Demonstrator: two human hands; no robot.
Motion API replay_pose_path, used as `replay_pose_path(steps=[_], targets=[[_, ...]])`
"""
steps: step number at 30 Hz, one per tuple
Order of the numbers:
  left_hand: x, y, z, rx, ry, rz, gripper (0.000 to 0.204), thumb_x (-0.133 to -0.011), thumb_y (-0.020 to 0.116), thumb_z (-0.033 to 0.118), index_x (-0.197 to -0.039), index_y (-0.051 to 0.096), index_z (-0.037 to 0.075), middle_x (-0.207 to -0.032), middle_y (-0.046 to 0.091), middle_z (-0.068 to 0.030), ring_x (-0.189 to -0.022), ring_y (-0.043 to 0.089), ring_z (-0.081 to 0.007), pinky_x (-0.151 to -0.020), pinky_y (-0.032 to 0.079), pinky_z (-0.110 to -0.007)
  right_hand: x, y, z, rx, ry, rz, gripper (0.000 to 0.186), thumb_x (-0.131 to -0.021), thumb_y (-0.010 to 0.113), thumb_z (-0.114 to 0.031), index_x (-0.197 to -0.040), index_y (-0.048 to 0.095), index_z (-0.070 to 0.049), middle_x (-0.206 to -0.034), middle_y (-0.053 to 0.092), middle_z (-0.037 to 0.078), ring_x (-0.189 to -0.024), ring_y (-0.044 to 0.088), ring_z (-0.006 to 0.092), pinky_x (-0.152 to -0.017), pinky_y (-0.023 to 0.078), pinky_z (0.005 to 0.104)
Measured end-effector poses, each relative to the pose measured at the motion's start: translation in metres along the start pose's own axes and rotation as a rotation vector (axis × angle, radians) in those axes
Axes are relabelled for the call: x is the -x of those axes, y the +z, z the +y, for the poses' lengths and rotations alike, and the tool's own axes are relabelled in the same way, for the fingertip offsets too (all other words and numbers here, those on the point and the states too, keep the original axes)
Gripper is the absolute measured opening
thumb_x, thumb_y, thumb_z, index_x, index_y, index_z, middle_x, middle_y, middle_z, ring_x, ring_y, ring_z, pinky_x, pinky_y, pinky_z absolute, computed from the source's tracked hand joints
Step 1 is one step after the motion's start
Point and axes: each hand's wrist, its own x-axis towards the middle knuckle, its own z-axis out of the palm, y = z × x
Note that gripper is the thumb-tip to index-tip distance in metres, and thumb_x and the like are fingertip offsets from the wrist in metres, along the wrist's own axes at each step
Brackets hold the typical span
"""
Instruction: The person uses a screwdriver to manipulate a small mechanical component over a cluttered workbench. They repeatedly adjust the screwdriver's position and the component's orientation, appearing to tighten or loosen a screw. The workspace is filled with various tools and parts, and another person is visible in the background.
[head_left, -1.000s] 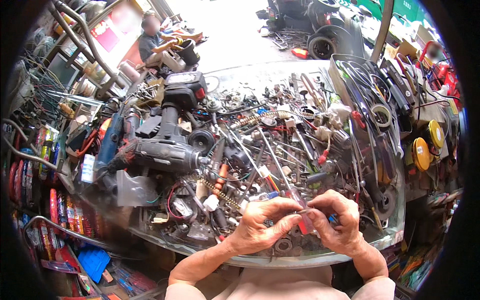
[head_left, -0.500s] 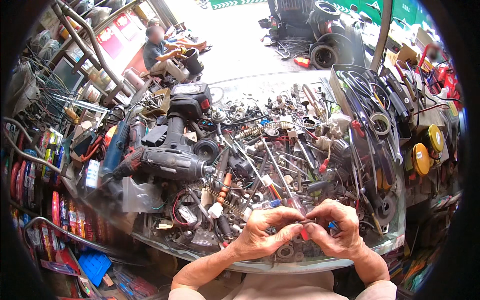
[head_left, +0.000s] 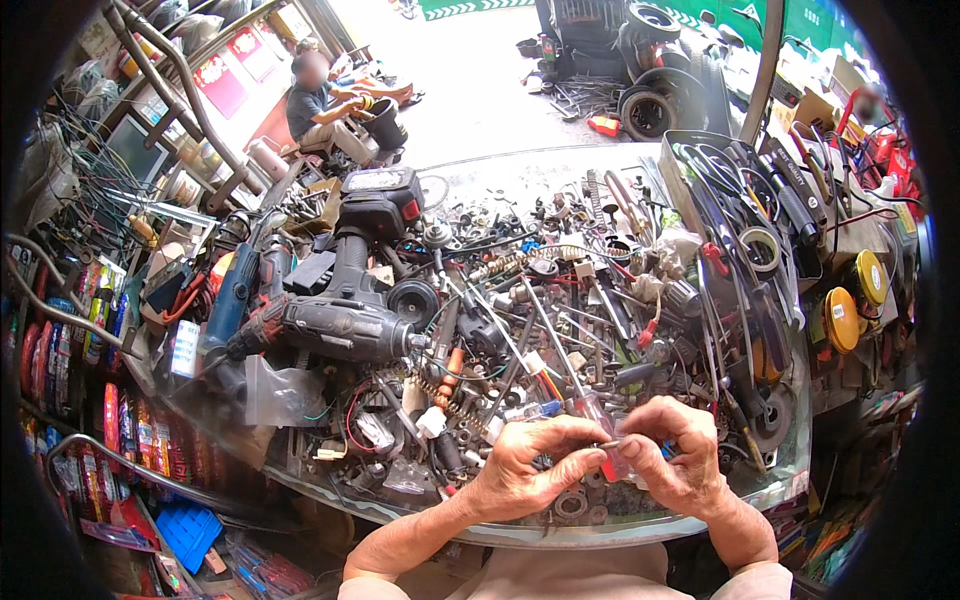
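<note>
My left hand (head_left: 540,462) and my right hand (head_left: 676,458) meet above the table's near edge, to the right of the middle. Thumbs and forefingers of both are closed in a pinch on a small, thin metal piece (head_left: 610,445); the fingers partly cover it, and its exact kind is too small to make out. Directly beneath lies a screwdriver (head_left: 592,408) with a clear red handle, its long shaft pointing away over the heap. Close to my left hand are metal washers (head_left: 570,502) and a white connector with coloured wires (head_left: 540,370).
Loose bolts, springs and wires cover the glass-topped table (head_left: 640,527). A black cordless impact wrench (head_left: 335,325) lies at the left. A tool-filled metal tray (head_left: 690,150) stands right, near yellow round tins (head_left: 842,318). Further back, a person (head_left: 325,105) sits beside a black bucket (head_left: 384,122).
My right thumb and fingertips have shifted slightly on the small metal piece, and more of it shows between the hands. My left hand stays almost where it was.
</note>
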Motion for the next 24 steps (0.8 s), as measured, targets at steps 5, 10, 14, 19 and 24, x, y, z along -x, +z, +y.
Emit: replay_pose_path(steps=[5,10,14,19,24], targets=[[-0.001,0.000,-0.003,0.005,0.017,-0.017,0.021,-0.086,0.062,0.006,-0.105,0.060,-0.005,-0.088,0.065,-0.0099,-0.068,0.062,-0.0106,-0.054,0.053,-0.022,0.002,0.001,0.003,0.027,-0.060,0.006,0.019,-0.083,0.068,-0.015,-0.086,0.060,0.002,-0.063,0.061,0.004,-0.053,0.057,0.0056,-0.047,0.043,0.0200],[-0.002,0.001,-0.001,0.021,0.030,0.006,0.021,-0.086,0.062,0.006,-0.105,0.060,-0.005,-0.087,0.065,-0.0101,-0.067,0.062,-0.0107,-0.054,0.053,-0.023,0.000,0.000,-0.002,0.005,-0.008,0.005,0.017,-0.084,0.066,-0.012,-0.087,0.061,0.003,-0.065,0.061,0.005,-0.056,0.058,0.0060,-0.048,0.044,0.0200],[0.000,-0.002,-0.002,0.015,-0.018,-0.035,0.021,-0.086,0.062,0.006,-0.104,0.060,-0.005,-0.088,0.065,-0.0100,-0.068,0.062,-0.0107,-0.054,0.053,-0.022,0.001,-0.007,0.005,0.104,-0.050,-0.069,0.016,-0.083,0.066,-0.010,-0.090,0.061,0.003,-0.070,0.062,0.007,-0.058,0.059,0.0071,-0.049,0.044,0.0210],[0.000,-0.001,0.000,0.036,-0.038,-0.009,0.021,-0.086,0.063,0.006,-0.104,0.060,-0.004,-0.085,0.065,-0.0087,-0.067,0.062,-0.0098,-0.053,0.052,-0.022,0.000,-0.001,0.008,0.024,-0.197,-0.034,0.016,-0.080,0.068,-0.005,-0.093,0.061,0.002,-0.075,0.061,0.008,-0.055,0.057,0.0084,-0.048,0.044,0.0222],[0.001,0.000,0.002,0.042,-0.047,0.033,0.016,-0.085,0.061,0.004,-0.099,0.062,-0.003,-0.081,0.065,-0.0047,-0.067,0.059,-0.0053,-0.057,0.048,-0.020,0.001,0.000,0.012,-0.026,-0.181,-0.062,0.027,-0.077,0.070,-0.005,-0.101,0.060,0.001,-0.075,0.060,0.007,-0.054,0.057,0.0086,-0.048,0.044,0.0217]])
